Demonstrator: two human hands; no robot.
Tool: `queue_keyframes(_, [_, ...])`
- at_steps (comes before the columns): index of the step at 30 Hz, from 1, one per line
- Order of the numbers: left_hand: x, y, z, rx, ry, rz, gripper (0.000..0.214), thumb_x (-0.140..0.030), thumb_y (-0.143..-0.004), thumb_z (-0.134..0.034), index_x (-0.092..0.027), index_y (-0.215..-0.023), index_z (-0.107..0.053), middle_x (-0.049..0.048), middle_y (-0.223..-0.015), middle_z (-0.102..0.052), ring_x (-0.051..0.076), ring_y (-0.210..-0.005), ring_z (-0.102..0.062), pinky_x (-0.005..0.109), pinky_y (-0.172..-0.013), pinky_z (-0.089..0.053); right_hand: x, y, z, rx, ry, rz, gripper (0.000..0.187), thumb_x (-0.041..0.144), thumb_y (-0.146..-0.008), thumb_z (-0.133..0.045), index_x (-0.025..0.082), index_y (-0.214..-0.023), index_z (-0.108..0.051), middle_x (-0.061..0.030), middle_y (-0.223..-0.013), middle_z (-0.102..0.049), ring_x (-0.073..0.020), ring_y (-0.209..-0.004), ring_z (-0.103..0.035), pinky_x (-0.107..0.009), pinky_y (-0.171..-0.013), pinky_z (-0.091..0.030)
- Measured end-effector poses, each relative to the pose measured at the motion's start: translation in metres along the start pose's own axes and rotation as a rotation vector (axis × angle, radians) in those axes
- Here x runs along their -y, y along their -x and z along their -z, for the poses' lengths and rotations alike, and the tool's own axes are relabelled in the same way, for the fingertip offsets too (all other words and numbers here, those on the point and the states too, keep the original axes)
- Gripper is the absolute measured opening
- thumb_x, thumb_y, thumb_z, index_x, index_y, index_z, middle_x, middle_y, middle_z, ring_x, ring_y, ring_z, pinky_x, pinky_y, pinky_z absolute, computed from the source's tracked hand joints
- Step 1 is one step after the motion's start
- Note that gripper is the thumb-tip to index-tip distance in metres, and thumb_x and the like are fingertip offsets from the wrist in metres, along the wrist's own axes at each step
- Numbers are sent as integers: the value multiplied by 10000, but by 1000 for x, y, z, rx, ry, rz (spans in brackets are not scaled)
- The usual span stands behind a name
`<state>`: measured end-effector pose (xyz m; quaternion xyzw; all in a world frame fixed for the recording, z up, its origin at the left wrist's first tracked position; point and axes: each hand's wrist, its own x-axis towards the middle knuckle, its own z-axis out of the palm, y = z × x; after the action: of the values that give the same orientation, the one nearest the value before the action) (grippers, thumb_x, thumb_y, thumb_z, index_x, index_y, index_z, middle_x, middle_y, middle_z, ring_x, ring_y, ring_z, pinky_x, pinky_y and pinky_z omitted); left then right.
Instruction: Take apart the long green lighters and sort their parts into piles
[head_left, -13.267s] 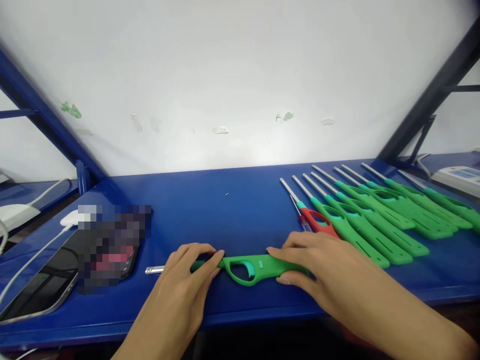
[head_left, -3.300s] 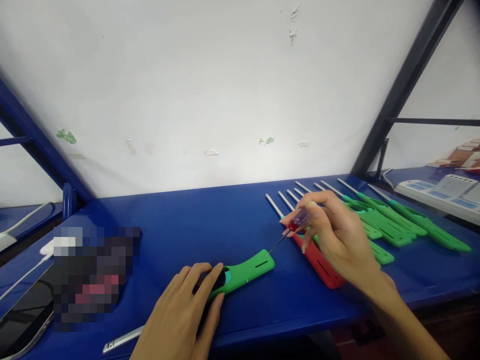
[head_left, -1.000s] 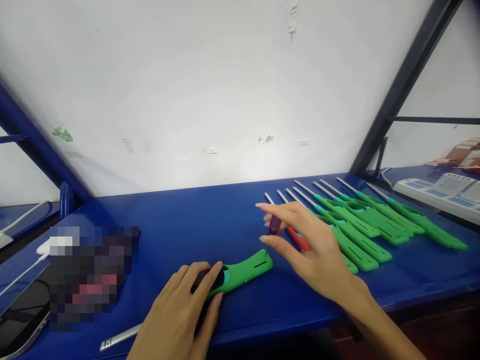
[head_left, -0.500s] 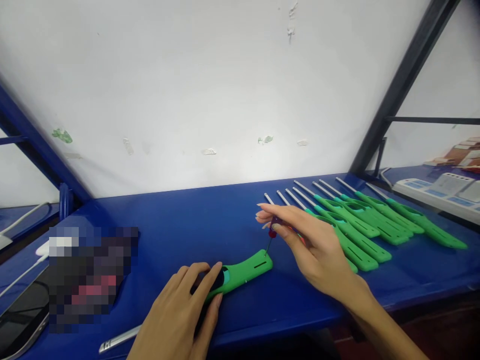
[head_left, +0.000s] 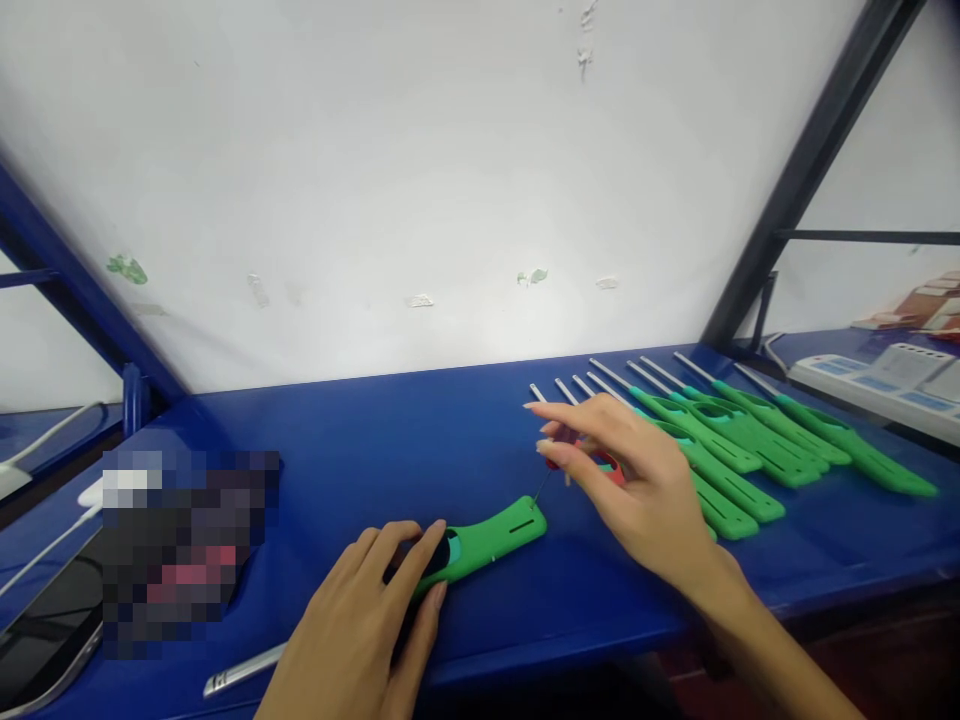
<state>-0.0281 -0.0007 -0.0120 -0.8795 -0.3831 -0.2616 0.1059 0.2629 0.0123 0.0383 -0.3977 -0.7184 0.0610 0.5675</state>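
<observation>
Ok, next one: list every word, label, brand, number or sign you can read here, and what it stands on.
No text can be read.
White power strip: any print on its blue patches is too small.
Phone: no readable text on its dark screen; the area beside it is pixelated.
Green utility lighter under the left hand: no lettering visible.

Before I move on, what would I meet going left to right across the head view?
Phone → silver lighter tip → left hand → green lighter handle → right hand → white power strip.
</observation>
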Motion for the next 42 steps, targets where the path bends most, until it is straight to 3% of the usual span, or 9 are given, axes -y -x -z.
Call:
queue_keyframes(3, [0, 0, 0, -7, 3, 4, 405, -334, -1110, -532, -269, -1500, -619, 87, -1298, -761, 295, -1092, -783, 425, -912, -686, -2, 1, 2, 3, -5, -21, 373, 274, -1091, -657, 365, -1443, -741, -36, -1009, -731, -164, -743, -679, -310, -605, -590])
queue_keyframes(7, [1, 0, 0, -11, 6, 4, 407, -333, -1107, -538, -270, -1500, -618, 88, -1302, -761, 296, -1097, -783, 427, -919, -685, -2, 2, 1, 123, -158, -60, 480, 223, -1145, -517, 392, -1585, -608, -62, -1264, -766, -193, -970, -763, -275, -604, -614])
queue_keyframes(14, [0, 0, 0, 6, 13, 3, 407, -318, -1115, -527, -262, -1513, -592, 100, -1311, -755, 294, -1103, -781, 425, -913, -688, 2, 1, -3, 20, 26, 89, 394, 223, -1018, -777, 382, -1379, -768, 5, -906, -666, -158, -760, -653, -296, -656, -604])
queue_keyframes(19, [-1, 0, 0, 25, 5, 0, 404, -312, -1118, -520, -247, -1512, -584, 104, -1314, -744, 295, -1104, -780, 440, -911, -692, 1, 4, 0, 147, -144, -19, 506, 182, -1154, -484, 414, -1592, -584, -38, -1322, -744, -167, -1018, -741, -265, -642, -608])
queue_keyframes(21, [-1, -1, 1, 29, 1, -4, 399, -313, -1120, -518, -246, -1508, -584, 103, -1305, -746, 293, -1097, -782, 433, -898, -694, 0, 3, 0, 138, -155, -13, 469, 159, -1149, -492, 402, -1515, -656, -18, -1248, -775, -150, -975, -743, -247, -623, -590])
queue_keyframes(26, [0, -1, 0, 20, -11, -13, 408, -323, -1128, -504, -246, -1523, -573, 107, -1314, -745, 295, -1114, -780, 437, -921, -687, 1, 0, -1, -3, 0, 85, 265, 227, -995, -818, 334, -1237, -812, 30, -863, -667, -121, -713, -613, -240, -593, -549])
queue_keyframes(32, [0, 2, -2, 14, -6, -6, 401, -331, -1127, -510, -251, -1513, -581, 99, -1304, -750, 291, -1103, -777, 423, -916, -685, -1, 4, -3, 117, -66, 54, 526, 154, -1152, -489, 379, -1622, -552, -39, -1337, -724, -136, -1008, -739, -241, -650, -601])
queue_keyframes(38, [-1, -1, -2, 11, -12, -21, 399, -323, -1128, -501, -243, -1511, -576, 104, -1303, -749, 303, -1096, -777, 453, -901, -692, -1, 1, -4, -13, 33, 96, 276, 177, -1050, -726, 320, -1280, -778, 7, -977, -725, -121, -800, -673, -206, -527, -517])
queue_keyframes(42, [-3, -3, 0, 22, 2, -18, 409, -306, -1127, -505, -235, -1525, -563, 111, -1310, -740, 300, -1104, -772, 460, -918, -690, 1, 1, -3, 21, 79, 89, 383, 202, -1092, -657, 333, -1447, -713, -15, -1039, -708, -123, -779, -643, -220, -569, -553])
